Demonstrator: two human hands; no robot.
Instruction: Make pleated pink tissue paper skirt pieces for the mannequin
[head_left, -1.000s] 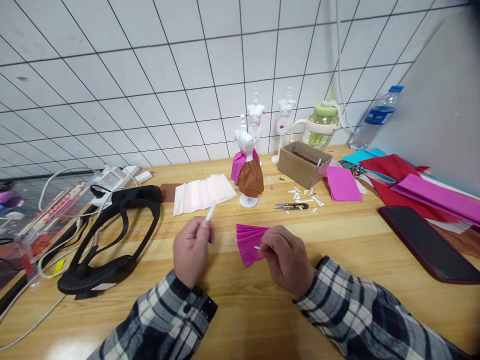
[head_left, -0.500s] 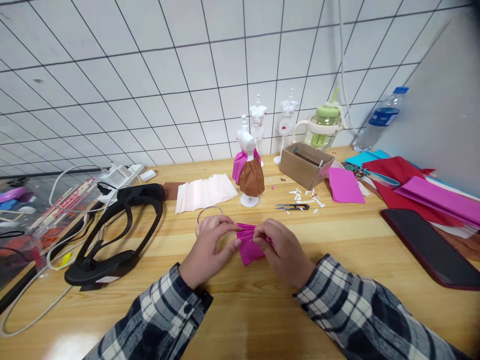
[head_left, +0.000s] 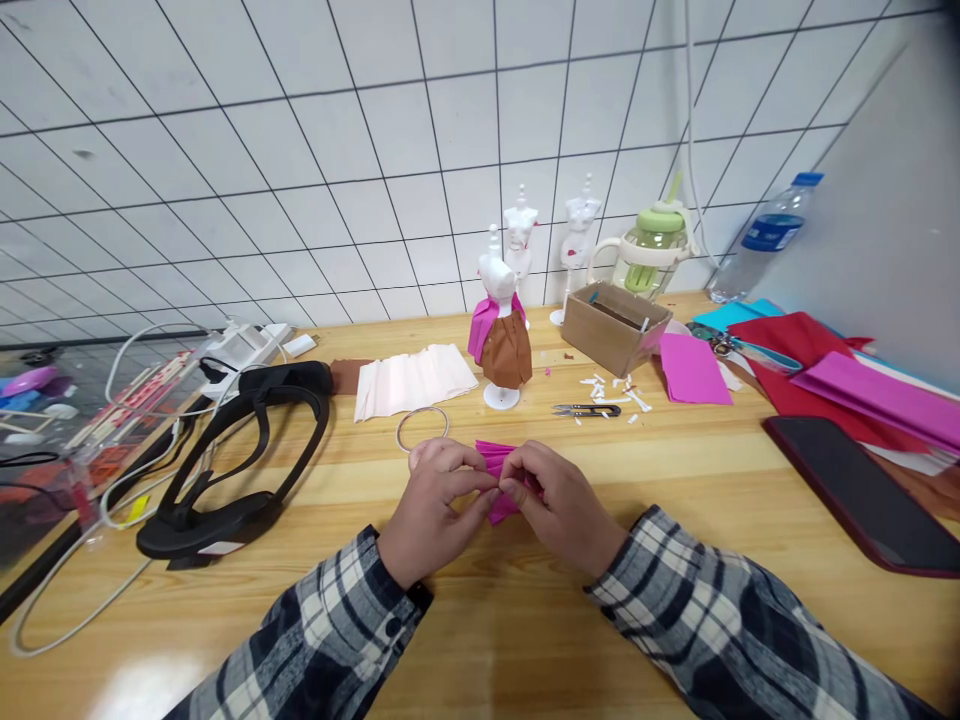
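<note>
Between my two hands is a small pleated piece of magenta crepe paper point(head_left: 495, 456), its folds fanning out at the far edge. My left hand point(head_left: 442, 505) pinches it from the left, thumb and forefinger together. From the right, my right hand point(head_left: 562, 505) pinches the same paper, and the fingertips of both hands almost meet. My hands hide much of the paper. Just beyond my left hand lies a thin ring point(head_left: 422, 428). Past the paper stands a small white dress form point(head_left: 496, 275) wearing a brown skirt point(head_left: 506, 352) and a magenta cape point(head_left: 484, 330).
Thread snips point(head_left: 587, 410) lie near white paper scraps point(head_left: 634, 398). Behind are a cardboard box point(head_left: 611, 330), a cup point(head_left: 652, 250) and more dress forms point(head_left: 577, 235). A phone point(head_left: 862, 490) and coloured sheets point(head_left: 795, 370) are right; a black headset point(head_left: 225, 460) and pleated pale paper point(head_left: 412, 382) left.
My left hand has moved right, closer to my right hand, and the magenta paper is bunched more tightly between them. The view has shifted slightly.
</note>
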